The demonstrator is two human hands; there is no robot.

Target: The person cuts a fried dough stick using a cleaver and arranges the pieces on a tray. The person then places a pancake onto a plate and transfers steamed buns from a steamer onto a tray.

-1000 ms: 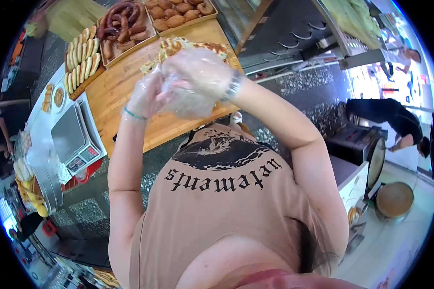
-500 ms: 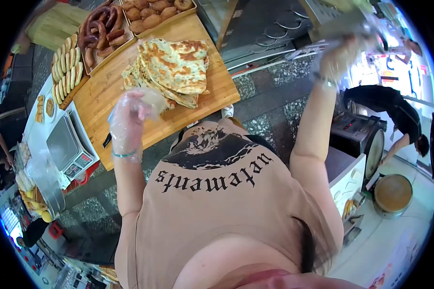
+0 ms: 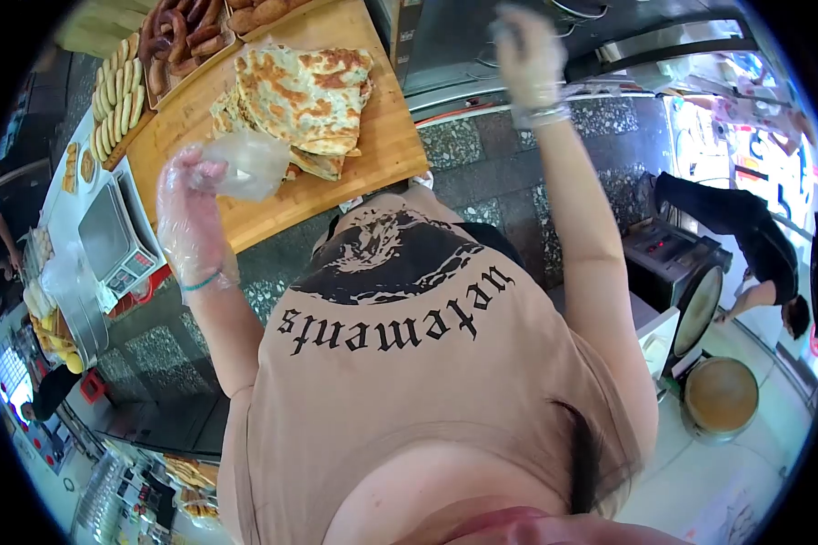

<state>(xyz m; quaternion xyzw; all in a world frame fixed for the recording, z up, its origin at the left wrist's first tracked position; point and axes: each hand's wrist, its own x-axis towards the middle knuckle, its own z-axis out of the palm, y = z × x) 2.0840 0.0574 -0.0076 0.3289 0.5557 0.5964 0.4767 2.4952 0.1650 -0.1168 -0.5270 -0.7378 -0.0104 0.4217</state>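
My left hand [image 3: 191, 204], in a clear plastic glove, is closed on a clear plastic bag [image 3: 254, 168] over the near side of the wooden board [image 3: 277, 213]. Just beyond the bag lie folded, browned flatbreads [image 3: 304, 95] in a stack. My right hand [image 3: 529, 64], also gloved, is stretched far forward, right of the board, in front of a dark metal cabinet [image 3: 454, 54]. Its fingers are smeared by motion, and whether it holds anything cannot be made out.
Trays of brown sausages [image 3: 186, 36] and round fried pieces [image 3: 264, 14] stand at the board's far end. Pale bread pieces [image 3: 118, 100] line its left, near a digital scale [image 3: 114, 241]. At right are a round griddle [image 3: 698, 309], a round tub [image 3: 721, 395] and a bending person [image 3: 745, 213].
My right hand has swung left from the far right to the dark cabinet; the blurred grey object by it no longer shows. My left hand has shifted slightly left with the bag.
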